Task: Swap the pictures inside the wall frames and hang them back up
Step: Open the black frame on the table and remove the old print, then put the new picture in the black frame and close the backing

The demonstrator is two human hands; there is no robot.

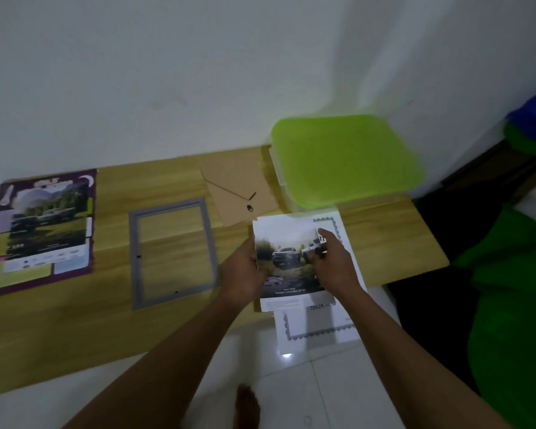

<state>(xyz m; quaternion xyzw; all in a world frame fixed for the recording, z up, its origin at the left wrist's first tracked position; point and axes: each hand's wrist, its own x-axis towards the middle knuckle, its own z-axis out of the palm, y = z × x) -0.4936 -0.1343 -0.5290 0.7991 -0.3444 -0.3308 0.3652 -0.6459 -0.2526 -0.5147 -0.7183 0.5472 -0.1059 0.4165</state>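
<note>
Grey frame (173, 252) lies empty; just right of it car photo (283, 258) is pinched by left hand (245, 270) & right hand (330, 258) fingers, over certificate (319, 326)

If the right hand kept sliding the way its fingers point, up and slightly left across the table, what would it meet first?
Past the car print under the right hand, probably the brown backing board; depth is unclear.

both hands, left hand (248, 270) and right hand (331, 258), gripped a car photo (283, 258) over the table's (75, 329) front edge, beside an empty grey frame (172, 252).
</note>
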